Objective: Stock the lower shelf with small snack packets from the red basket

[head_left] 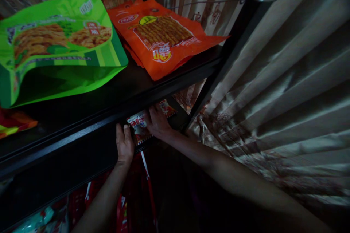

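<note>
On the lower shelf lies a small snack packet (139,125) with white, red and dark printing. My left hand (125,145) is at its left edge, fingers stretched out and apart, with the thumb side toward the packet. My right hand (158,122) lies over the packet's right part, its fingers extended flat on it; some fingertips are in shadow. Another similar packet (167,108) shows partly behind my right hand.
Above, the black upper shelf (131,89) holds a large green snack bag (65,40) and orange snack bags (164,36). A black post (240,25) and a patterned curtain (287,91) stand at right. Below is a red basket (149,189) with a white-tipped handle.
</note>
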Action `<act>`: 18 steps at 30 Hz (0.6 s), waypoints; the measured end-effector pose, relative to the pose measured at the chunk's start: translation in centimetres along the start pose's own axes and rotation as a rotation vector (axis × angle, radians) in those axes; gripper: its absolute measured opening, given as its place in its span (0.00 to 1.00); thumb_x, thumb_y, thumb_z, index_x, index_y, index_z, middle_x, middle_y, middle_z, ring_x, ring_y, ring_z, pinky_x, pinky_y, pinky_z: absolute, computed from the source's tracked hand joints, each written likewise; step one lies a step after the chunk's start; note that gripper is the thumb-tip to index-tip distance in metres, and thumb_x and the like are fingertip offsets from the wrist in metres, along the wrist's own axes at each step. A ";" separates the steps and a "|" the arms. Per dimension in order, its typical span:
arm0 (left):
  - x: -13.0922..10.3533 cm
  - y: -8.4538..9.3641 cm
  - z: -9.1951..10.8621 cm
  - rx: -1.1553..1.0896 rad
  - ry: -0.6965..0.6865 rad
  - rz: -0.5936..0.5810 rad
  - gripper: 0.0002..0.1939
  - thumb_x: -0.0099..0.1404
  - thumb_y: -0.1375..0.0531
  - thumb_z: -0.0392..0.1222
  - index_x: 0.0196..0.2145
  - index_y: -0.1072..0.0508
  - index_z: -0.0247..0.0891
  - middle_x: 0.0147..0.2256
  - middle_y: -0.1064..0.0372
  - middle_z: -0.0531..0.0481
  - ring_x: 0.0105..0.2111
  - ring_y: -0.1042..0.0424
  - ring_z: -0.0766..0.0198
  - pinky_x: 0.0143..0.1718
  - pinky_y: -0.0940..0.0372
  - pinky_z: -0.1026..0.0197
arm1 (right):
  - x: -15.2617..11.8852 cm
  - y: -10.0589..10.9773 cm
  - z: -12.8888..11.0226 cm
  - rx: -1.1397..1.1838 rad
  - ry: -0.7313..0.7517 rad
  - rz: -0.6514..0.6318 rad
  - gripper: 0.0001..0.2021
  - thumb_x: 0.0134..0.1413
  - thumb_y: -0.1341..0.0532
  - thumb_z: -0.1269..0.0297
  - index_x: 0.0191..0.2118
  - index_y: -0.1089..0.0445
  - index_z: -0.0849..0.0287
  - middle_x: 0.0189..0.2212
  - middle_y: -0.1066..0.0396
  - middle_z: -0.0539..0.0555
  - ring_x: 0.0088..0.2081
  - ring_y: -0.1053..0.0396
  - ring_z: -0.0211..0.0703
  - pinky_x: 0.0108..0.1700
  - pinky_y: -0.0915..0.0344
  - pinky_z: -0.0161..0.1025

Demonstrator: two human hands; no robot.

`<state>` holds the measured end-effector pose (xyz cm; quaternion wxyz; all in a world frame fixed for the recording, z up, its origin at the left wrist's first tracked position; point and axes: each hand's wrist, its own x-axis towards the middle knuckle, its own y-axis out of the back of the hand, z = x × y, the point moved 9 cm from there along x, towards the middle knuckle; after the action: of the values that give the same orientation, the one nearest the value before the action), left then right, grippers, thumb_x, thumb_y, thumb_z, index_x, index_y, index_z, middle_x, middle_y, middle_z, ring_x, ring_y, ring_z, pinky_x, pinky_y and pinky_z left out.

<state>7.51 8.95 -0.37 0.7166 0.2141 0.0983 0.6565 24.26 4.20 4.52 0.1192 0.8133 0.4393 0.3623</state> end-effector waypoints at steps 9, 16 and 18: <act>-7.3 -0.4 2.6 0.314 -0.471 -0.128 0.26 0.64 0.48 0.37 0.60 0.43 0.40 0.65 0.59 0.42 0.65 0.60 0.53 0.62 0.52 0.46 | 0.6 4.5 2.4 -0.048 -0.124 0.104 0.19 0.53 0.49 0.71 0.52 0.38 0.58 0.57 0.42 0.58 0.60 0.45 0.50 0.58 0.42 0.54; -6.2 0.0 1.3 0.375 -0.413 -0.085 0.24 0.62 0.44 0.39 0.57 0.37 0.43 0.65 0.57 0.42 0.64 0.54 0.50 0.59 0.45 0.47 | -0.4 6.3 3.4 -0.181 -0.162 0.065 0.17 0.51 0.48 0.71 0.48 0.34 0.62 0.50 0.35 0.61 0.54 0.37 0.49 0.57 0.39 0.50; -5.8 -0.1 1.3 0.385 -0.415 -0.087 0.24 0.61 0.43 0.39 0.56 0.36 0.44 0.65 0.57 0.44 0.63 0.53 0.50 0.59 0.44 0.47 | -0.7 6.1 4.1 -0.213 -0.172 0.072 0.18 0.51 0.47 0.71 0.49 0.34 0.62 0.52 0.36 0.62 0.54 0.38 0.50 0.57 0.40 0.50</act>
<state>7.42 2.97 -0.03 0.6950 0.4717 0.0817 0.5365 30.71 0.55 4.40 0.2290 0.8395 0.3570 0.3397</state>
